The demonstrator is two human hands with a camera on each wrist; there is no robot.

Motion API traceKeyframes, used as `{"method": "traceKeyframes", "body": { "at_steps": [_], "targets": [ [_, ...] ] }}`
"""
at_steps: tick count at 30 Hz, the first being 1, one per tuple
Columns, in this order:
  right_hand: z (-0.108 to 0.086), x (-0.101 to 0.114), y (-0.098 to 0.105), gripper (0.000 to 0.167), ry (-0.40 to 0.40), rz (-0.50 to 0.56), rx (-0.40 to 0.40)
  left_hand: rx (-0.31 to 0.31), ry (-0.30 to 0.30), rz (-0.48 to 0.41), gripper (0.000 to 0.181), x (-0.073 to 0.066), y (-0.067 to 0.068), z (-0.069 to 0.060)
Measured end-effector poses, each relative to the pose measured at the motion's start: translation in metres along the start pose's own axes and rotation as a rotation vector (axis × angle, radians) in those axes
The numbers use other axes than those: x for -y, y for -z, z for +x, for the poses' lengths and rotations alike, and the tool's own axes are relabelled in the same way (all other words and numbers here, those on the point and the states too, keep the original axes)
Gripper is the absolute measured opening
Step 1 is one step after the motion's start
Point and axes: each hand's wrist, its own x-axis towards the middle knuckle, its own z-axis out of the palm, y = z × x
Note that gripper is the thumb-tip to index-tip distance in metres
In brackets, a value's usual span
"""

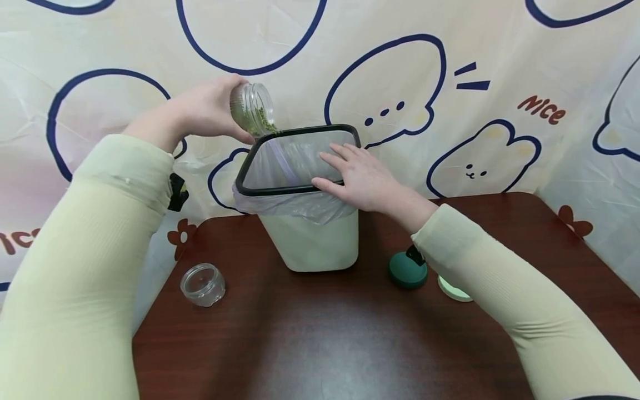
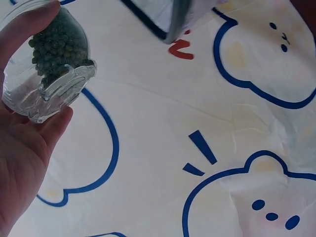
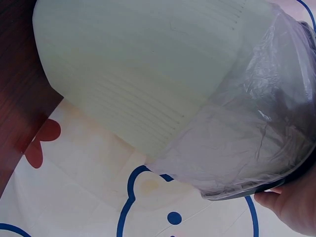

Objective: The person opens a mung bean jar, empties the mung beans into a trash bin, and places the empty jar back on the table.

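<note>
My left hand [image 1: 212,108] grips a clear jar [image 1: 243,105] of small green beans [image 1: 264,122], tilted with its mouth toward the left side of a trash can. In the left wrist view the beans [image 2: 59,44] lie against the jar's wall [image 2: 66,84]. The pale green trash can [image 1: 320,241] stands on the table, with a black rim [image 1: 310,131] and a translucent bag [image 1: 300,203] folded over it. My right hand [image 1: 362,175] rests at the rim's right side, fingers extended over the opening. The right wrist view shows only part of that hand [image 3: 296,207], beside the bagged rim.
A clear glass jar [image 1: 202,286] sits on the brown table [image 1: 320,333] at the left. On the right lie a dark green lid [image 1: 407,270] and a light green lid [image 1: 455,290], the latter partly behind my sleeve. A printed cloth [image 1: 390,72] hangs behind.
</note>
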Motion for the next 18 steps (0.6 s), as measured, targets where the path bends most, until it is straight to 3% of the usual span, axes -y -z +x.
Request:
{"method": "traceKeyframes", "body": {
  "at_steps": [6,18],
  "targets": [
    [0.0,0.0,0.0,0.072,-0.007,0.004,0.003,0.004,-0.004,0.069,0.09,0.0,-0.003,0.001],
    [0.0,0.001,0.0,0.072,-0.003,-0.007,0.005,0.047,0.002,0.056,0.093,0.002,-0.01,0.002]
  ]
}}
